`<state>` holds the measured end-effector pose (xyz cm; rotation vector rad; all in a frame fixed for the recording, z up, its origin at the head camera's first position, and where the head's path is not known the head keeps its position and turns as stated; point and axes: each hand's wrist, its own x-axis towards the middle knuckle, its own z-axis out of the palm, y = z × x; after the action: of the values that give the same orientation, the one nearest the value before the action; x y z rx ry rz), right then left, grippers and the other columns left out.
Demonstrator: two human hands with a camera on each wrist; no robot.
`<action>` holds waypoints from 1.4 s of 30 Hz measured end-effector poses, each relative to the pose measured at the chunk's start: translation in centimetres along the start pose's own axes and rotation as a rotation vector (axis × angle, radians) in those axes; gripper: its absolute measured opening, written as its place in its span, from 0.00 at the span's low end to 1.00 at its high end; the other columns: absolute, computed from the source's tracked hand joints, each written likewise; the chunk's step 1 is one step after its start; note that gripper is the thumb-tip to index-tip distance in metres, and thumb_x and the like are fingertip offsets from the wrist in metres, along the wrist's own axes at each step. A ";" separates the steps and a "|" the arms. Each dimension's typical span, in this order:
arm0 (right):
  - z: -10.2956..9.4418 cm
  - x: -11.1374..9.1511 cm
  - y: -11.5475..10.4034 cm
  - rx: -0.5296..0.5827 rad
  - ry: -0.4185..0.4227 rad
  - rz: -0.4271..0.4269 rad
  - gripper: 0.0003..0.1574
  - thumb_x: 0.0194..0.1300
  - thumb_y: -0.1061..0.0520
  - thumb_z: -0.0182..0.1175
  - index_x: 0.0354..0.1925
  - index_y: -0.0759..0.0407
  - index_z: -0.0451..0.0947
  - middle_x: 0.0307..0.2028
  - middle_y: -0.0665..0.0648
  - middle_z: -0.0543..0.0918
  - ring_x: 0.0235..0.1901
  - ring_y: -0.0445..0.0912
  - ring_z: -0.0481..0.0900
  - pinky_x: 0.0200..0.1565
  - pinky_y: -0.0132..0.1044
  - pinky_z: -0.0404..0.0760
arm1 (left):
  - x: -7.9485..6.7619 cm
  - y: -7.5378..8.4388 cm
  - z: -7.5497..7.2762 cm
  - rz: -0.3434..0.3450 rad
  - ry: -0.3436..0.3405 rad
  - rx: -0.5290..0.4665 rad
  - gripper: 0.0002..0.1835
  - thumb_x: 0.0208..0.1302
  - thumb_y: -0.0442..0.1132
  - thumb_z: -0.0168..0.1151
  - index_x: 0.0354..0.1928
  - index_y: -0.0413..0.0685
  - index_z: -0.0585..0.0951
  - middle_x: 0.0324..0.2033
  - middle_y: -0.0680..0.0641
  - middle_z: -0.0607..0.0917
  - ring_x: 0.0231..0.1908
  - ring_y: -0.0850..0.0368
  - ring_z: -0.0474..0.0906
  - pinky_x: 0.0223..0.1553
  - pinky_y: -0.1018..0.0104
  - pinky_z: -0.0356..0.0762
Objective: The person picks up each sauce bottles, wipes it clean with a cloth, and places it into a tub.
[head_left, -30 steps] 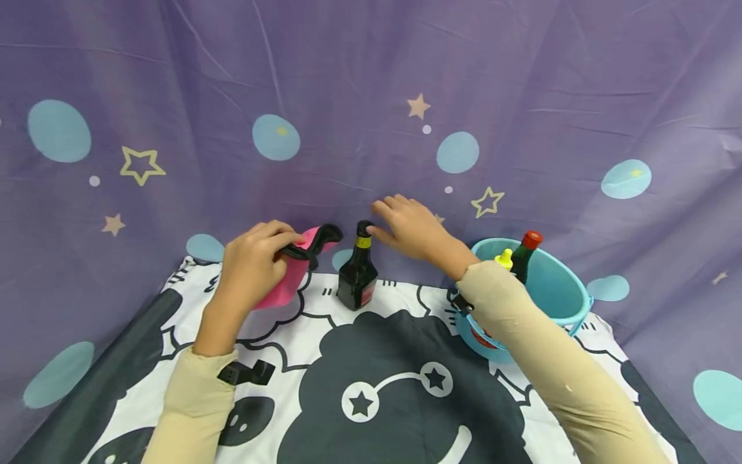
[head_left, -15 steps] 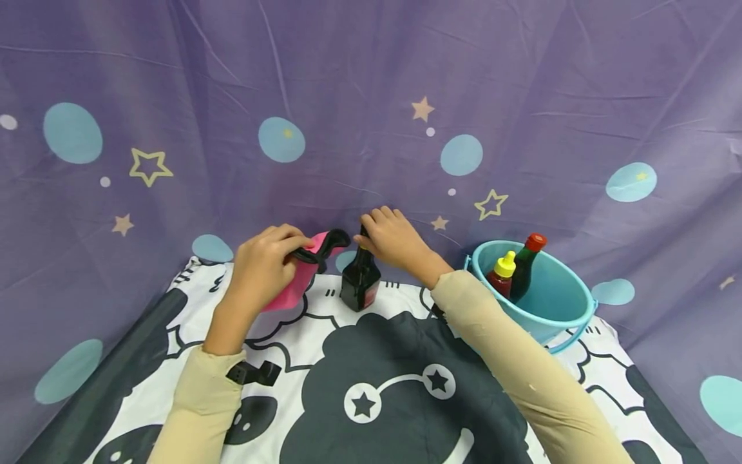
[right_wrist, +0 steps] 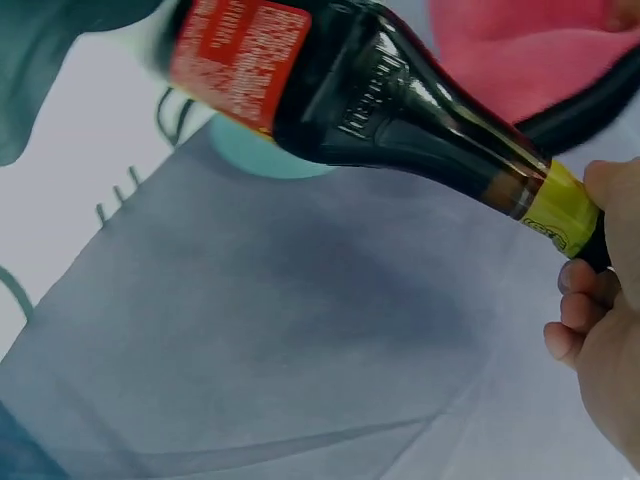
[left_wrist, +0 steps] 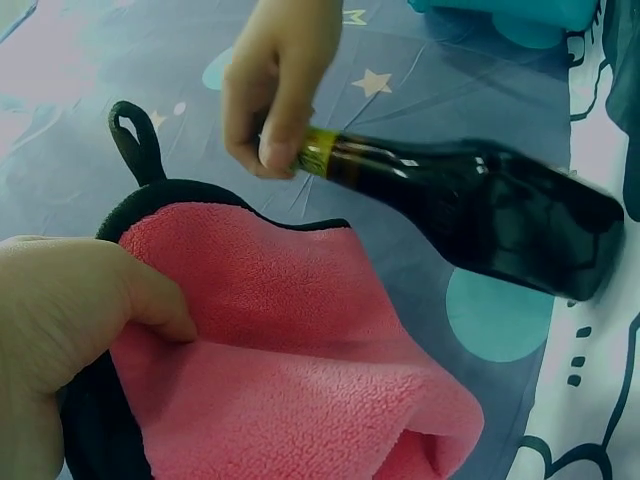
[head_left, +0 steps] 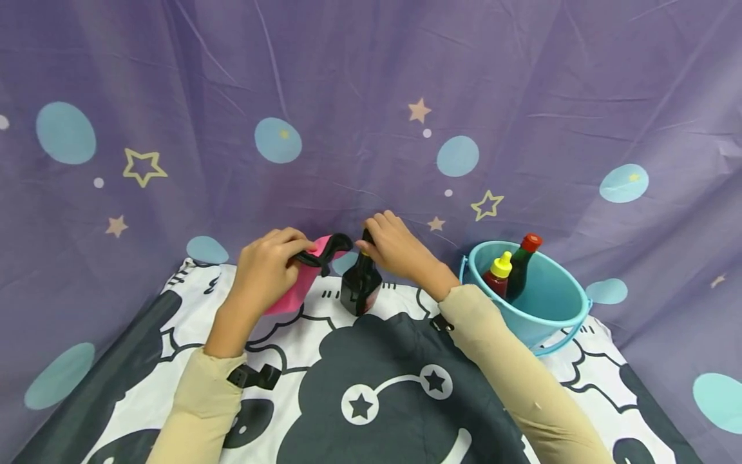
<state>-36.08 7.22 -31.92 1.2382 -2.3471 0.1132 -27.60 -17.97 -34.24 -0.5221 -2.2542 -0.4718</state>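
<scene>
My left hand (head_left: 266,264) pinches the black-edged top of a pink plush cloth (left_wrist: 290,300), which hangs down and has a black loop (left_wrist: 138,142) at its corner. To its right, my right hand (head_left: 395,245) grips the capped neck of a dark sauce bottle (head_left: 361,283). The bottle has a yellow neck band (right_wrist: 560,205) and a red label (right_wrist: 240,60). It leans slightly in the head view, its base at the far part of the sheep-print cover. The fingers hide the cap.
On the right stands a light blue bucket (head_left: 556,283) with its handle down. Inside it are a green bottle with a red cap (head_left: 522,267) and a small sauce bottle with a yellow nozzle (head_left: 498,274). A purple printed curtain (head_left: 348,77) hangs behind.
My right hand has come down and left from beside the bottle's cap and taken hold of its neck. The bottle has tilted a little. My left hand keeps the cloth and moves slightly right.
</scene>
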 end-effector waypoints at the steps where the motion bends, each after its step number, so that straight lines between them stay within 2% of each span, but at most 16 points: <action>1: -0.3 -0.2 -0.1 0.019 0.019 -0.002 0.15 0.76 0.51 0.56 0.44 0.64 0.74 0.36 0.59 0.76 0.32 0.50 0.64 0.39 0.42 0.65 | 0.0 0.0 0.0 0.001 0.000 0.000 0.21 0.50 0.21 0.59 0.40 0.50 0.91 0.38 0.50 0.88 0.39 0.49 0.83 0.30 0.50 0.82; 4: -1.2 -0.8 -0.3 0.079 0.060 0.004 0.14 0.75 0.52 0.59 0.44 0.64 0.75 0.35 0.58 0.77 0.32 0.50 0.65 0.39 0.43 0.66 | 0.0 0.1 0.2 0.008 -0.006 -0.002 0.21 0.51 0.22 0.59 0.41 0.50 0.91 0.38 0.50 0.88 0.39 0.49 0.83 0.29 0.51 0.81; 10: -3.0 -2.3 -1.2 0.140 0.078 0.005 0.13 0.72 0.54 0.62 0.44 0.65 0.75 0.36 0.58 0.78 0.33 0.50 0.67 0.40 0.42 0.68 | 0.1 0.4 0.4 0.013 -0.022 -0.010 0.21 0.51 0.22 0.59 0.41 0.50 0.91 0.38 0.50 0.88 0.38 0.49 0.83 0.30 0.52 0.82; 15: -3.7 -3.7 -2.3 0.141 0.076 -0.020 0.15 0.70 0.55 0.64 0.46 0.66 0.77 0.36 0.58 0.78 0.33 0.49 0.67 0.39 0.41 0.69 | 0.1 0.8 0.8 0.012 -0.044 -0.010 0.21 0.51 0.23 0.60 0.42 0.50 0.91 0.39 0.50 0.88 0.39 0.49 0.84 0.31 0.51 0.82; 24: -4.2 -6.2 -3.4 0.169 0.071 0.013 0.17 0.69 0.54 0.65 0.49 0.65 0.77 0.36 0.56 0.77 0.34 0.47 0.66 0.39 0.39 0.68 | 0.0 1.7 2.2 0.028 -0.055 -0.071 0.19 0.55 0.23 0.63 0.47 0.46 0.88 0.41 0.48 0.87 0.41 0.47 0.83 0.38 0.49 0.84; 29: -4.0 -6.7 -3.5 0.171 0.119 -0.014 0.17 0.67 0.55 0.67 0.48 0.64 0.77 0.34 0.55 0.75 0.32 0.46 0.64 0.38 0.39 0.67 | 0.0 2.4 2.9 0.010 -0.001 -0.132 0.20 0.54 0.21 0.61 0.47 0.44 0.87 0.41 0.45 0.85 0.43 0.46 0.82 0.39 0.49 0.84; 34: -3.3 -7.1 -3.3 0.162 0.146 -0.010 0.18 0.72 0.49 0.57 0.48 0.63 0.77 0.33 0.55 0.75 0.33 0.46 0.65 0.38 0.39 0.67 | 0.1 3.3 3.4 -0.004 0.074 -0.192 0.21 0.54 0.19 0.59 0.47 0.42 0.87 0.42 0.44 0.85 0.43 0.46 0.82 0.41 0.51 0.84; 40: -2.7 -7.7 -3.3 0.134 0.179 -0.015 0.18 0.67 0.55 0.66 0.50 0.64 0.77 0.34 0.55 0.74 0.33 0.46 0.65 0.38 0.38 0.67 | 0.0 4.1 3.7 -0.009 0.081 -0.210 0.20 0.54 0.19 0.61 0.47 0.43 0.87 0.41 0.45 0.85 0.42 0.47 0.83 0.41 0.52 0.84; 42: -2.7 -7.8 -3.3 0.122 0.200 -0.016 0.18 0.70 0.52 0.63 0.50 0.64 0.77 0.33 0.55 0.73 0.33 0.47 0.64 0.38 0.38 0.66 | -0.1 4.2 3.7 -0.006 0.076 -0.207 0.20 0.54 0.19 0.61 0.47 0.43 0.87 0.41 0.45 0.85 0.42 0.48 0.83 0.41 0.53 0.84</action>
<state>-28.79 11.96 -33.54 1.2407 -2.1848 0.3630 -27.65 -12.62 -35.94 -0.5925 -2.1465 -0.7214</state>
